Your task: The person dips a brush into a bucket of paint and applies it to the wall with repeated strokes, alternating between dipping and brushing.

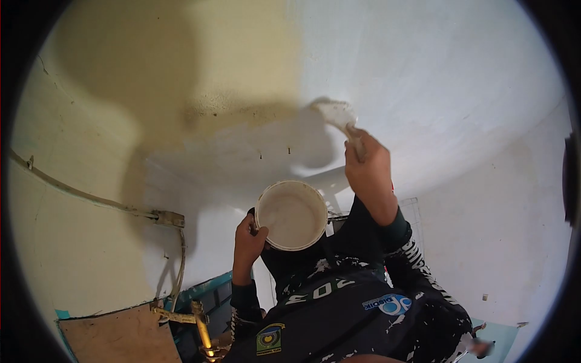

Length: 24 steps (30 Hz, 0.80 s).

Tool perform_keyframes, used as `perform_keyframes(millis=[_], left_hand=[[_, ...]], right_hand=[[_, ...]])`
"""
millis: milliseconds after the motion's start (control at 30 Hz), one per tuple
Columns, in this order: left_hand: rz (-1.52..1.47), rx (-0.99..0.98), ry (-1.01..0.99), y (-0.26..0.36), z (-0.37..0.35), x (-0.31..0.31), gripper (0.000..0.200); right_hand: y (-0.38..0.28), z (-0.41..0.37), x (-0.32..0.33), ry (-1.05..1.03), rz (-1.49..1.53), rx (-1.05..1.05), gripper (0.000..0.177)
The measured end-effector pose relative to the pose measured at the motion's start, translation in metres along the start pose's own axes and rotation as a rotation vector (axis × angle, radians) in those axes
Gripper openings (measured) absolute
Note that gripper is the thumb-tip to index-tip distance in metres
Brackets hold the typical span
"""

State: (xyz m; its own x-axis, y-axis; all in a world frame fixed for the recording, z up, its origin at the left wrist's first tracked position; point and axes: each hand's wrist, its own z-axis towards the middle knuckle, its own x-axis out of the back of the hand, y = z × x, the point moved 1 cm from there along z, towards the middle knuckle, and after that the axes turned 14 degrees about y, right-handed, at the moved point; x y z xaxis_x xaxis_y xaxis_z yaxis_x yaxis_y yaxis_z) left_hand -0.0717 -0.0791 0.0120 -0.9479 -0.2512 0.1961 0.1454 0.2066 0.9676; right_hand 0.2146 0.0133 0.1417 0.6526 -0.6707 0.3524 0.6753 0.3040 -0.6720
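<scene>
My left hand (249, 241) grips a round bucket (261, 235) at its rim, with the thumb over the edge. White paint (293, 215) lies inside it. Up and to the right, my right hand (370, 166) is closed round the handle of a paintbrush (339, 113) whose wide head is coated in white. The brush head is against the wall (387, 72) in this view, just right of where the yellowish surface (248, 45) meets the white one. Shadows of the arm and brush fall on the wall.
Two small nails (289, 150) stick out of the wall above the bucket. On the left a cable (91, 197) runs to a small box (169, 218). Below are a brown board (121, 336) and a yellow metal pole (203, 327).
</scene>
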Motion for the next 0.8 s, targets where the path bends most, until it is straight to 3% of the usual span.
perform_keyframes(millis=[233, 300, 433, 567, 667, 800], left_hand=[[-0.003, 0.036, -0.008, -0.003, 0.001, 0.000, 0.012], [0.001, 0.047, -0.009, -0.001, 0.002, -0.001, 0.012], [-0.004, 0.054, 0.000, -0.003, 0.005, -0.004, 0.010], [-0.008, 0.049, 0.025, -0.001, 0.004, -0.004, 0.009], [0.007, 0.062, 0.005, 0.000, 0.004, -0.002, 0.012], [0.009, 0.049, 0.003, 0.002, 0.005, -0.005, 0.011]], right_hand=[[-0.044, 0.031, 0.032, 0.132, 0.101, 0.057, 0.026], [-0.044, 0.032, 0.026, 0.230, 0.081, 0.225, 0.030], [0.009, -0.005, -0.016, 0.115, -0.117, 0.334, 0.049], [0.039, -0.052, -0.030, -0.019, -0.192, 0.281, 0.054], [0.039, -0.070, -0.030, -0.263, -0.300, 0.002, 0.038], [0.055, -0.080, -0.030, -0.312, -0.268, -0.042, 0.036]])
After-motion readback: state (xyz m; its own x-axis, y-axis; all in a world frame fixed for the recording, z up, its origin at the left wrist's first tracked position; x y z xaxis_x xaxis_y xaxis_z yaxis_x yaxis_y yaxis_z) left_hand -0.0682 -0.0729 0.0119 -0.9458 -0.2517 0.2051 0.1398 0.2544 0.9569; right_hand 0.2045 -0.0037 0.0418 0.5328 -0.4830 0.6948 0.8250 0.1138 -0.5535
